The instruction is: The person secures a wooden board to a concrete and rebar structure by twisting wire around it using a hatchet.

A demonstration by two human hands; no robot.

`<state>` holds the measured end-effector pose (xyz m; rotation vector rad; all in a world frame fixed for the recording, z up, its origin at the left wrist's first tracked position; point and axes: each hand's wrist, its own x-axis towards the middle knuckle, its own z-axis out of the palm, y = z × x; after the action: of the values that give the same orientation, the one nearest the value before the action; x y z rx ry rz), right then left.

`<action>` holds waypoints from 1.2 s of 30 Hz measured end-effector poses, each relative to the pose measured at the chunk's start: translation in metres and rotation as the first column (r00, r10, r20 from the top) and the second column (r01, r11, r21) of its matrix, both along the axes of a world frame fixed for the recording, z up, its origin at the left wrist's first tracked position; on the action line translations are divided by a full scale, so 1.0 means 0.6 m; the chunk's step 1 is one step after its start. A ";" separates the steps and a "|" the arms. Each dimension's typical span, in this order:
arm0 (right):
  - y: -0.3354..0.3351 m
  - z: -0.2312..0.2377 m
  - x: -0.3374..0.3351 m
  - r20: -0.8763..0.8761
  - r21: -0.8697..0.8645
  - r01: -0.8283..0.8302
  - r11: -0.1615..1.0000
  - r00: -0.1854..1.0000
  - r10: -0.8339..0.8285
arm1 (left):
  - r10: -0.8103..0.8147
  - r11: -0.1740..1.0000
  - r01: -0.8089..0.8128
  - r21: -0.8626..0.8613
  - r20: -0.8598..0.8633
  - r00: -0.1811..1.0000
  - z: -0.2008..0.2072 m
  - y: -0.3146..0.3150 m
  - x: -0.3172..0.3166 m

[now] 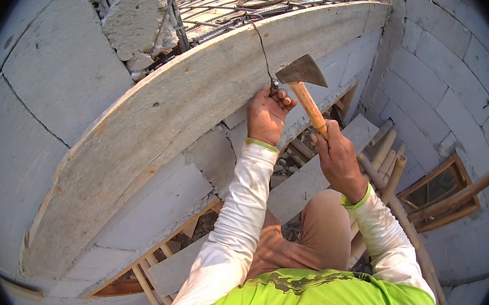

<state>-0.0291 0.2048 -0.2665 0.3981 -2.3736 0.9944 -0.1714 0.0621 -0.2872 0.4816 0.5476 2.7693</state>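
Observation:
My right hand (339, 160) is wrapped round the wooden handle of a hatchet (307, 102), its dark steel head raised just right of my left hand. My left hand (267, 115) is closed in a pinch against the long pale board (190, 78) on the block wall. A small, shiny-tipped metal piece (274, 84) shows at its fingertips; its kind is too small to tell. Down the board's face to that spot runs a thin dark wire (261, 42) from the top edge.
Steel reinforcing bars (224, 7) lie in a grid beyond the board. Below my arms are a grey plank (300, 185) and bamboo poles (383, 159). A block wall (442, 69) rises at the right, near a wooden frame (440, 192).

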 end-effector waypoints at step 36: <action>-0.029 -0.003 -0.013 -0.157 -0.228 -0.048 0.973 0.988 0.012 | 0.154 -0.424 -0.905 0.027 -0.983 -0.102 0.005 -0.031 0.008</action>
<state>-0.0368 0.1876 -0.2684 0.4083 -2.0916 1.1941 -0.1668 0.0436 -0.2844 1.0619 3.8320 1.6380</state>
